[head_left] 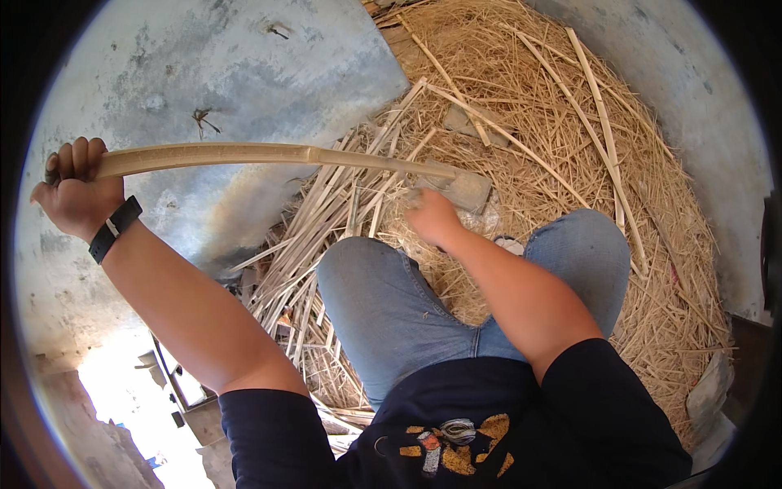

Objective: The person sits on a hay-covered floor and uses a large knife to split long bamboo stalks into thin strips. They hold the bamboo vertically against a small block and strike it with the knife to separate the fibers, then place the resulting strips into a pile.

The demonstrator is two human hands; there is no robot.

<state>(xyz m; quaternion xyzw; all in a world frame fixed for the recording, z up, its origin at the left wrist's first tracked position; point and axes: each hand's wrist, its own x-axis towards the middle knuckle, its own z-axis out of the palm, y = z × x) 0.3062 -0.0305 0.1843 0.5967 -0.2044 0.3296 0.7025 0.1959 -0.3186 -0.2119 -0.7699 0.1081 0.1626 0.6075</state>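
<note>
A long split bamboo strip [236, 153] runs from the left side to the middle, bowed slightly, with a node ring partway along. Around its left end the fingers of my left hand [80, 186] are wrapped; a dark band sits on that wrist. The strip's far end lies over a flat grey block [470, 192] on the floor. Just below that end, near the block, is my right hand [432, 216], curled closed above the gap between my knees. What it grips, if anything, is hidden or too small to make out.
Straw-like bamboo shavings [538, 130] cover the floor, with longer strips [599, 106] lying at the right. A heap of narrow bamboo slats [326, 220] lies left of my knees. Weathered walls [204, 73] rise at left and right. Bright light enters at lower left.
</note>
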